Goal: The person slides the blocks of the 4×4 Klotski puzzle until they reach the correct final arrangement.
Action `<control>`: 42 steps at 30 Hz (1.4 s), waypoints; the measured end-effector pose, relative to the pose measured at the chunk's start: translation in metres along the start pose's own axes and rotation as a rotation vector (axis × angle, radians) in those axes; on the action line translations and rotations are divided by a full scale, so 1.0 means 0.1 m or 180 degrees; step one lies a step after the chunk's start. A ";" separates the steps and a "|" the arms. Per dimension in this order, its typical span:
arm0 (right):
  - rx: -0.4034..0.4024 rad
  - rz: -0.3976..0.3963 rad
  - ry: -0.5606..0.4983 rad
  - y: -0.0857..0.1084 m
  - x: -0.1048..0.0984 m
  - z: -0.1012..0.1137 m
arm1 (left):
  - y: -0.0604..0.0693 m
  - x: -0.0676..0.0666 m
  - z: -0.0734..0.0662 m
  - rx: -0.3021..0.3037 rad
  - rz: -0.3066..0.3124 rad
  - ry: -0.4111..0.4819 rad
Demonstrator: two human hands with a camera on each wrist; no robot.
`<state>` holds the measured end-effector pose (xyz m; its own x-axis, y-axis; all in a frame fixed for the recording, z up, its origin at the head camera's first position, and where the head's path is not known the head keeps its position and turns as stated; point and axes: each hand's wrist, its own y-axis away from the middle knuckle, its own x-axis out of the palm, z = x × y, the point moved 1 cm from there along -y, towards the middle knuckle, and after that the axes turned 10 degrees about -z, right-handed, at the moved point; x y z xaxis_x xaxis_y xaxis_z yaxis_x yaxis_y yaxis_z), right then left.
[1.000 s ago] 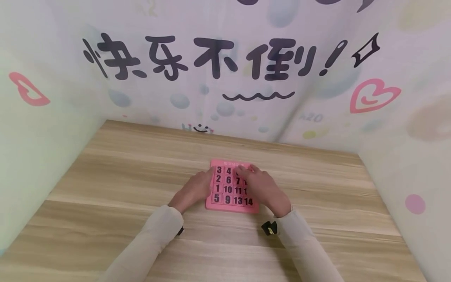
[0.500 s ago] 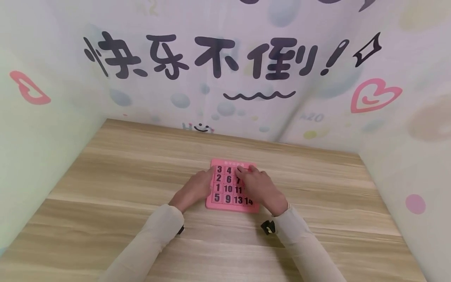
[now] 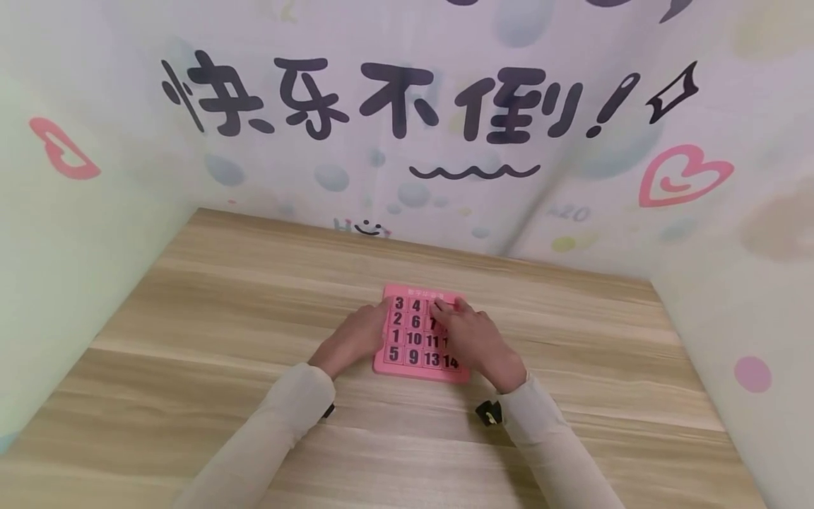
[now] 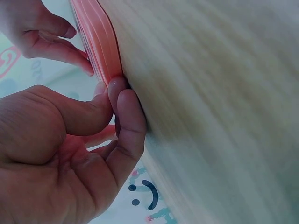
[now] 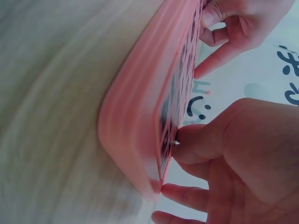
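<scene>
Pink number board [image 3: 420, 372] lies flat on a wood-grain table [image 3: 191, 318], pale lettering along its far edge. Square number tiles [image 3: 414, 322] fill its face. Near row of the board: 5, 9, 13, 14. Row above: 1, 10, 11, then one partly hidden. Left column, far to near: 3, 2, 1, 5. Digits at the far right of the board largely hidden.

Left hand [image 3: 361, 334] at the board's left edge: thumb and bent fingers pinch the rim. Right hand [image 3: 475, 343] over the board's right side: thumb touching the tiles, a finger against the edge, remaining fingers extended, none wrapped round the board.

Pale sleeves [image 3: 280, 417] come in from the near side of the board. Small black object [image 3: 489, 412] by the right cuff, nearer the person than the board. Beyond the board, a printed wall [image 3: 299, 205] with bold dark lettering [image 3: 399, 106].
</scene>
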<state>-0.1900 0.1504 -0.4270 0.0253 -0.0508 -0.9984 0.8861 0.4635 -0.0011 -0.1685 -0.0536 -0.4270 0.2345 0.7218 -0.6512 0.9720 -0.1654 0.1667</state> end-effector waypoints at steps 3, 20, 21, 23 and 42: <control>0.0032 0.0028 -0.0009 0.01 0.00 -0.01 | 0.00 0.00 0.00 0.0016 0.0003 -0.0004; 0.0145 0.0125 -0.0071 0.09 0.00 -0.11 | -0.01 0.02 0.00 0.0000 -0.0024 -0.0056; 0.0139 0.0123 -0.0057 0.09 0.00 -0.12 | -0.01 0.02 0.00 -0.0003 -0.0026 -0.0050; 0.0127 0.0109 -0.0049 0.10 -0.01 -0.12 | -0.01 0.02 0.00 -0.0016 -0.0024 -0.0033; 0.0142 0.0119 -0.0029 0.12 -0.04 -0.18 | -0.01 0.01 -0.03 -0.0011 -0.0043 -0.0087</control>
<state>-0.1877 0.1722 -0.4236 0.0629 -0.0422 -0.9971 0.9043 0.4252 0.0390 -0.1690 -0.0511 -0.4259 0.2215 0.7054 -0.6733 0.9751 -0.1532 0.1603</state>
